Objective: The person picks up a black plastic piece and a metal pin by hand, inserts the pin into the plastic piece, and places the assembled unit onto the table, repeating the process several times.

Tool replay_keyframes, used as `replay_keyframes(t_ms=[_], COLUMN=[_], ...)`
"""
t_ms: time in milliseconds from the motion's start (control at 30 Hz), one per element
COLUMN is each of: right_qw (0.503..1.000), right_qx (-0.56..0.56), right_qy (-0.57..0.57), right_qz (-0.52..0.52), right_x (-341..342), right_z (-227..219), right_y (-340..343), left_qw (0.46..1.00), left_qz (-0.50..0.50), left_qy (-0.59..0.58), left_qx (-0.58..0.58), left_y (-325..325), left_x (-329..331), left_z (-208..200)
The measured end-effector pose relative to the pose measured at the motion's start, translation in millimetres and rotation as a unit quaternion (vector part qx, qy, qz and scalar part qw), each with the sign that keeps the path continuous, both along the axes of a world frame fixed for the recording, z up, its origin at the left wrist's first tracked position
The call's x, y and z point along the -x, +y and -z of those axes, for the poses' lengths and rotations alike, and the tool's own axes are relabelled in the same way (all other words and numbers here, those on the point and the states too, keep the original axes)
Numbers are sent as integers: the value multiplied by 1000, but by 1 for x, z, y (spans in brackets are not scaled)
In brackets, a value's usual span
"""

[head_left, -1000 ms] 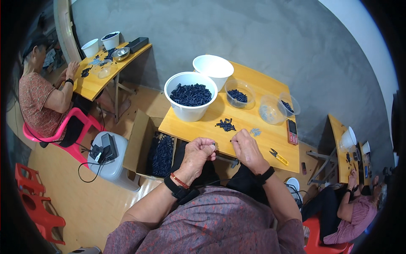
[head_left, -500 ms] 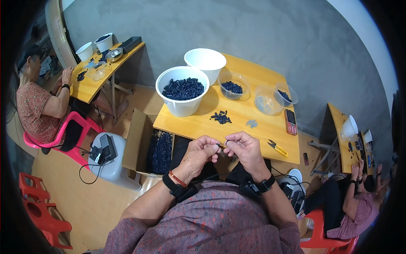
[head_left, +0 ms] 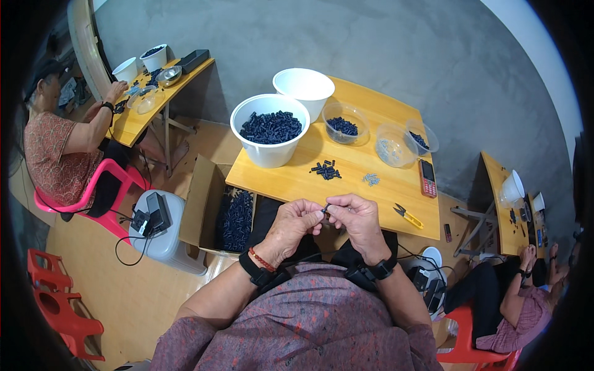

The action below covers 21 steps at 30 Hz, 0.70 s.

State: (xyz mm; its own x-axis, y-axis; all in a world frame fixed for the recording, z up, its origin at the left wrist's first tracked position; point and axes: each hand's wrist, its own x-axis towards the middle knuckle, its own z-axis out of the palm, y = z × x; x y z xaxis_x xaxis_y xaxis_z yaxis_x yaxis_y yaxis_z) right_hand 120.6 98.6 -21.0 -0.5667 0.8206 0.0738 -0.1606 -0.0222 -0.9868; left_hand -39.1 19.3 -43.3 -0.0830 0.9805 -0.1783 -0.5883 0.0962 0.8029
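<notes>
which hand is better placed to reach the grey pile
Probably the right hand: the small pile of grey pieces lies just beyond it on the yellow wooden table; the left hand is farther off. Both hands meet at a small dark piece.

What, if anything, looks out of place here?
A small, dark, rectangular object lies on the tan floor beyond the right edge of the yellow wooden table, perhaps dropped; it's too small to identify. Nothing else clearly stands out.

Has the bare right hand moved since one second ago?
Yes: the right hand moved left and toward the body, away from the small grey pile on the yellow wooden table.
</notes>
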Motion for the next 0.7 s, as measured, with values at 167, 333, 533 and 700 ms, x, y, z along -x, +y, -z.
replay_keyframes(t_ms=[167, 333, 533, 700], right_qw=[1000, 1000, 1000, 1000], right_qx=[-11, -13, -17, -9], right_qy=[-19, -21, -21, -11], right_qz=[8, 8, 2, -4], right_x=[-1, -1, 1, 1], right_z=[-1, -2, 0, -3], right_y=[0, -1, -1, -2], left_qw=[1000, 1000, 999, 999], left_qz=[2, -1, -20, -40], left_qy=[3, 18, 31, 30], left_qx=[7, -1, -6, -8], left_y=[0, 0, -1, -1], left_x=[0, -1, -3, -6], left_z=[0, 1, -2, -4])
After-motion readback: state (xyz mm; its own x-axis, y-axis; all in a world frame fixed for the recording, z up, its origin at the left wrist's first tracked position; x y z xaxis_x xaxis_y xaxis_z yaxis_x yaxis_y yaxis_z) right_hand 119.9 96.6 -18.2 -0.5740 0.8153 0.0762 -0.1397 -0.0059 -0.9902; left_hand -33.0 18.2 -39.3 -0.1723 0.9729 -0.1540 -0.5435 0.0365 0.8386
